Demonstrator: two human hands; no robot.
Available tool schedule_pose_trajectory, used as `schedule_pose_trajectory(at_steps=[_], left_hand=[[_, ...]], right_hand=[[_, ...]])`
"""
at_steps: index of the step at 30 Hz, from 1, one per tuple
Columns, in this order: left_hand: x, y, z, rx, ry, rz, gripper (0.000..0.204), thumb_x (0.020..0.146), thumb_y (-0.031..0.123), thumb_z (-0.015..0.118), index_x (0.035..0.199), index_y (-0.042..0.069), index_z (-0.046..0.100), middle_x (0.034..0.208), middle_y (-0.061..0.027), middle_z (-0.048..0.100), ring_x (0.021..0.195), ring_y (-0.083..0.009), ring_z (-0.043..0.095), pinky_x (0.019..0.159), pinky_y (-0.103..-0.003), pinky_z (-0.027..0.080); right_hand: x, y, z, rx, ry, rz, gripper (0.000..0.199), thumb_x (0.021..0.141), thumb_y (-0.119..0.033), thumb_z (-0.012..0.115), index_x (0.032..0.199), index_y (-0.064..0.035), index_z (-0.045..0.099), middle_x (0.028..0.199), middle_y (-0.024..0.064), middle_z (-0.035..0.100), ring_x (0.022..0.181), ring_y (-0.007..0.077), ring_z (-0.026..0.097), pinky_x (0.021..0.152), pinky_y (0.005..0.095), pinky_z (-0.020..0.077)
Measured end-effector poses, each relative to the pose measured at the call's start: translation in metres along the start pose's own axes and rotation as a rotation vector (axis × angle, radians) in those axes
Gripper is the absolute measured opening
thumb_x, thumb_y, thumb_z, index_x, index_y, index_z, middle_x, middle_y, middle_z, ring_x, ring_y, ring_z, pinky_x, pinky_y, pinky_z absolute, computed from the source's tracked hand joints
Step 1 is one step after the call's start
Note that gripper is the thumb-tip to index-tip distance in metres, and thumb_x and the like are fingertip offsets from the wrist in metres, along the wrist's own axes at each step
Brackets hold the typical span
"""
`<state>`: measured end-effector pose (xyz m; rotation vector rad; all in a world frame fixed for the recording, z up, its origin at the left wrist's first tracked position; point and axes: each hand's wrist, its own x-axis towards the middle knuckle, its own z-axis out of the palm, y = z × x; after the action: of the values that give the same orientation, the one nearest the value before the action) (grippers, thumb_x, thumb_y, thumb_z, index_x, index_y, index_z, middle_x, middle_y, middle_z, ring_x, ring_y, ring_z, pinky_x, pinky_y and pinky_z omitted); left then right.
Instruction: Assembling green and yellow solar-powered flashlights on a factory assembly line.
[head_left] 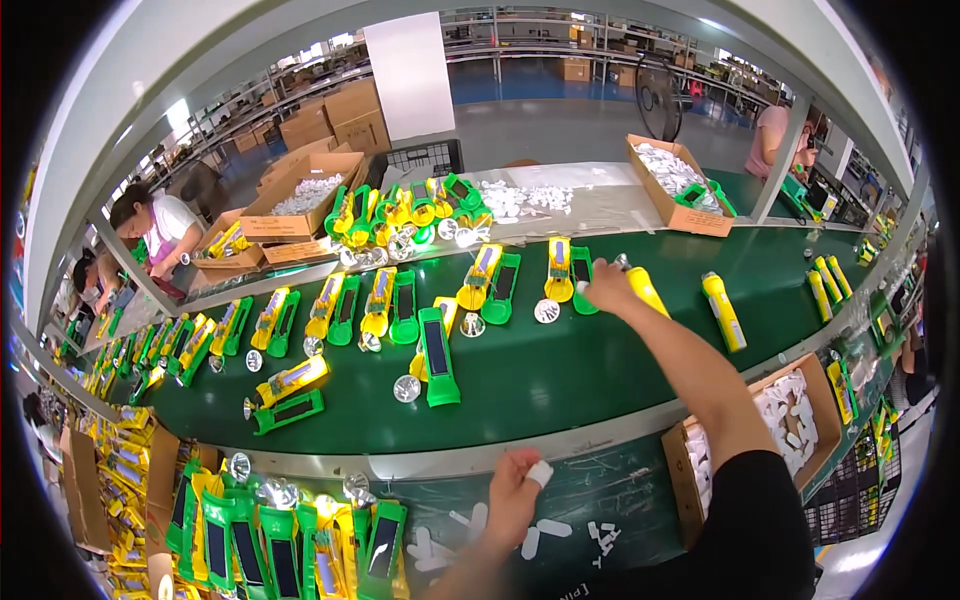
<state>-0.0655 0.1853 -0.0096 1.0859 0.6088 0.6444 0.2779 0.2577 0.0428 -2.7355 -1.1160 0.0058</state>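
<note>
My left hand (513,500) is above the near bench, pinching a small white plastic piece (541,472). My right hand (608,289) reaches across the green conveyor belt, fingers closed at the edge of a green flashlight casing half (582,276). A whitish bit shows at its fingertips; what they grip cannot be made out. Left of that casing lies a yellow flashlight half (559,268) with a loose reflector (547,311). A closed yellow flashlight (647,290) lies just right of my right hand. Loose white pieces (552,528) lie on the bench by my left hand.
Opened yellow and green flashlights (380,300) line the belt, with one green solar half (437,355) nearer me. More are heaped at the near left (285,540). A cardboard box of white parts (825,420) stands under my right arm. Co-workers sit at far left and right.
</note>
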Motion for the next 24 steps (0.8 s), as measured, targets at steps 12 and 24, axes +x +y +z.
schedule_pose_trajectory(at_steps=[12, 24], left_hand=[[-0.025, 0.021, -0.023, -0.188, 0.025, -0.109, 0.016, 0.082, 0.007, 0.053, 0.097, 0.002, 0.049, 0.084, -0.0054, 0.055, 0.076, -0.0149, 0.054, 0.069, -0.028, 0.045], [-0.031, 0.002, -0.045, -0.784, -0.792, -0.552, 0.055, 0.082, 0.047, 0.044, 0.096, -0.005, 0.05, 0.077, -0.0204, 0.057, 0.052, -0.0218, 0.058, 0.041, -0.03, 0.048]], right_hand=[[-0.008, -0.012, 0.006, 0.647, -0.195, 0.276, 0.058, 0.055, -0.014, 0.069, 0.104, 0.0088, 0.049, 0.093, 0.016, 0.057, 0.084, 0.0221, 0.056, 0.069, 0.0328, 0.0463], [-0.221, -0.092, -0.102, 0.185, -0.818, -1.258, 0.064, 0.055, -0.006, 0.066, 0.114, -0.004, 0.042, 0.099, 0.0122, 0.049, 0.091, 0.0292, 0.049, 0.076, 0.0355, 0.0409]])
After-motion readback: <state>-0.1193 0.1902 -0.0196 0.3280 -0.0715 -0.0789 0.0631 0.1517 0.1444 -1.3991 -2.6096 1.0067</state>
